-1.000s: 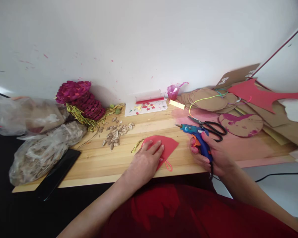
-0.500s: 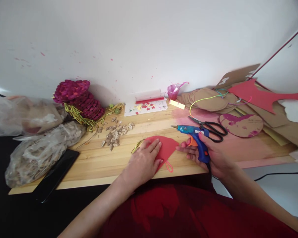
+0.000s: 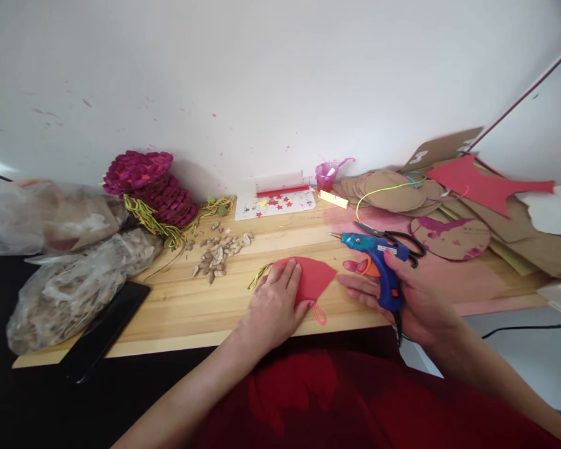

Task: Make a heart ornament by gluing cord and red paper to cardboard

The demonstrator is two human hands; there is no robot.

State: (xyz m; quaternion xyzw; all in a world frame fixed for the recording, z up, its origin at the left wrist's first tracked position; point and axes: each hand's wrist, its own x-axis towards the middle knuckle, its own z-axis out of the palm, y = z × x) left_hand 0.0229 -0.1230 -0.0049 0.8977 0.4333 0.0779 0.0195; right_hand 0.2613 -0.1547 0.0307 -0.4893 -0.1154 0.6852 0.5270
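Observation:
My left hand (image 3: 275,302) lies with its fingers stretched flat on a red cutout (image 3: 315,274), pressing it to the table near the front edge. A small orange cord loop (image 3: 318,314) sticks out from the cutout's lower side, and olive-yellow yarn (image 3: 258,276) shows at its left end. To the right of the cutout, my right hand (image 3: 416,299) holds a blue hot glue gun (image 3: 389,274) with an orange trigger. The nozzle points left, above the table and apart from the cutout. Behind the gun lie black-handled scissors (image 3: 393,237).
Loose shells (image 3: 219,255) lie at mid-left. Beyond them stand a magenta stacked piece (image 3: 154,187), plastic bags (image 3: 75,293) and a black phone (image 3: 105,330). A sheet with small stars (image 3: 273,204) and a pink-stained cup (image 3: 326,178) are at the back. Cardboard pieces (image 3: 393,190) cover the right.
My right hand has moved slightly right with the glue gun, its nozzle now farther from the cutout. The left hand stays on the cutout, its fingers shifted very slightly.

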